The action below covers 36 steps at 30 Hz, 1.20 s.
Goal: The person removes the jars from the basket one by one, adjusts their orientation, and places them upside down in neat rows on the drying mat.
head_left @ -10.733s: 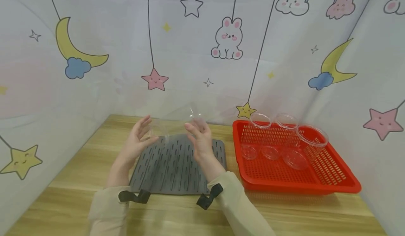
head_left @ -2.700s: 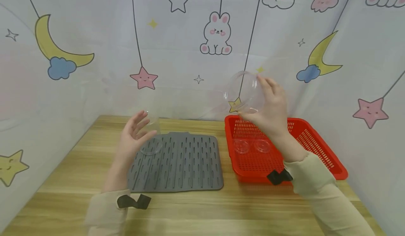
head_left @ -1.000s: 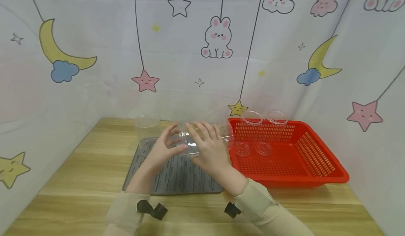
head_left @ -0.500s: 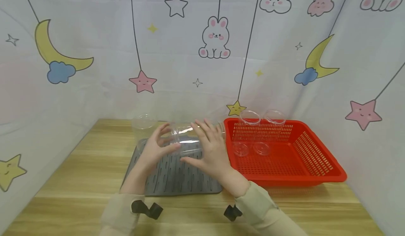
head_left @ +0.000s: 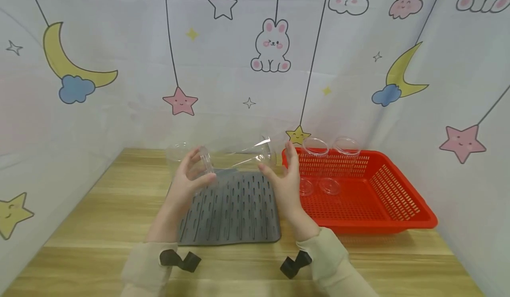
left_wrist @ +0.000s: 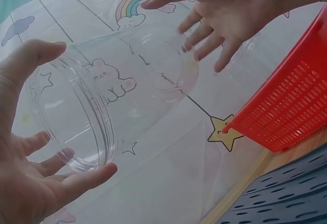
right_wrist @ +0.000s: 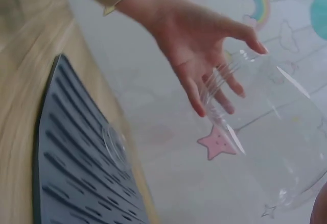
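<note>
A large clear plastic jar [head_left: 239, 153] lies sideways in the air above the grey ridged mat [head_left: 235, 217]. My left hand [head_left: 186, 186] grips it round the ringed mouth end, thumb on one side and fingers on the other, as the left wrist view [left_wrist: 30, 163] shows. By the base end, my right hand [head_left: 287, 186] is spread with its palm toward the jar and fingers relaxed; in the left wrist view its fingertips come right up to the base. Behind my left hand, a second clear jar [head_left: 172, 159] stands upright on the mat's back left corner, partly hidden.
To the right of the mat is a red perforated plastic basket [head_left: 370, 224]. Two narrower clear jars [head_left: 316, 154] stand upright in its left half. A printed cloth [head_left: 223, 67] hangs close behind the wooden table [head_left: 99, 226].
The right hand took the large jar from the basket and brought it to the left hand. It has since let go and spread, while the jar's base end rose. Another jar now stands on the mat.
</note>
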Tool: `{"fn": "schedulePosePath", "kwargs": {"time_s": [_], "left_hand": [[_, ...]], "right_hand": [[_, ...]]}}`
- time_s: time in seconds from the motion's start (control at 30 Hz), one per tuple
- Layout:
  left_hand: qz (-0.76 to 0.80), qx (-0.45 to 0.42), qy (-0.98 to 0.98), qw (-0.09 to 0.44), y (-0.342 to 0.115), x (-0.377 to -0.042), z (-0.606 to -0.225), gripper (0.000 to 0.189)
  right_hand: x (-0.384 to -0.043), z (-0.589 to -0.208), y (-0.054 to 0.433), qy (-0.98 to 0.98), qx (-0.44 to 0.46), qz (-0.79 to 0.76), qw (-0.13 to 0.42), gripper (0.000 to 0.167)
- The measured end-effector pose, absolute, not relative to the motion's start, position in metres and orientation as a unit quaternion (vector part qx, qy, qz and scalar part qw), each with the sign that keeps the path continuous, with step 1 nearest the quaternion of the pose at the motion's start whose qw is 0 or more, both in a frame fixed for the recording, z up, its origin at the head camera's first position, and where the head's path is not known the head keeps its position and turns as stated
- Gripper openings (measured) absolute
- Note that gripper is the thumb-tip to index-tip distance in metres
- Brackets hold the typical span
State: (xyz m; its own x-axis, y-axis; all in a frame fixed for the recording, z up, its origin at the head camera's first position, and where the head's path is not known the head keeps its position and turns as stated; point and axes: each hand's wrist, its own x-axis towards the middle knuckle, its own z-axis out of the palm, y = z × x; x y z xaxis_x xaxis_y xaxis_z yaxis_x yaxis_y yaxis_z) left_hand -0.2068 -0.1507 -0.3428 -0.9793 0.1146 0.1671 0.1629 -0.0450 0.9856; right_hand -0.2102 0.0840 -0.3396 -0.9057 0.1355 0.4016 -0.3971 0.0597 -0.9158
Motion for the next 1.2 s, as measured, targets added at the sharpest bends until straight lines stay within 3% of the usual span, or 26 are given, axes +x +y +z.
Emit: {"fn": "schedulePosePath", "kwargs": {"time_s": [0.23, 0.6, 0.77, 1.07, 1.2], "left_hand": [[-0.735, -0.122, -0.666, 0.022, -0.149, -0.209, -0.345, 0.087], [-0.759, -0.173, -0.627, 0.036, -0.145, -0.212, -0.351, 0.083], [-0.761, -0.202, -0.615, 0.044, -0.143, -0.214, -0.354, 0.081], [-0.748, -0.219, -0.626, 0.023, -0.143, -0.214, -0.355, 0.084], [-0.744, -0.224, -0.630, 0.018, -0.145, -0.214, -0.355, 0.086]], "right_hand": [[-0.216, -0.346, 0.082, -0.556, 0.062, 0.823, 0.101, 0.091], [-0.218, -0.364, 0.073, -0.482, 0.104, 0.870, 0.017, 0.122], [-0.215, -0.365, 0.066, -0.455, 0.120, 0.882, 0.011, 0.127], [-0.213, -0.360, 0.060, -0.413, 0.123, 0.902, 0.013, 0.116], [-0.213, -0.358, 0.059, -0.414, 0.124, 0.902, 0.019, 0.119]]}}
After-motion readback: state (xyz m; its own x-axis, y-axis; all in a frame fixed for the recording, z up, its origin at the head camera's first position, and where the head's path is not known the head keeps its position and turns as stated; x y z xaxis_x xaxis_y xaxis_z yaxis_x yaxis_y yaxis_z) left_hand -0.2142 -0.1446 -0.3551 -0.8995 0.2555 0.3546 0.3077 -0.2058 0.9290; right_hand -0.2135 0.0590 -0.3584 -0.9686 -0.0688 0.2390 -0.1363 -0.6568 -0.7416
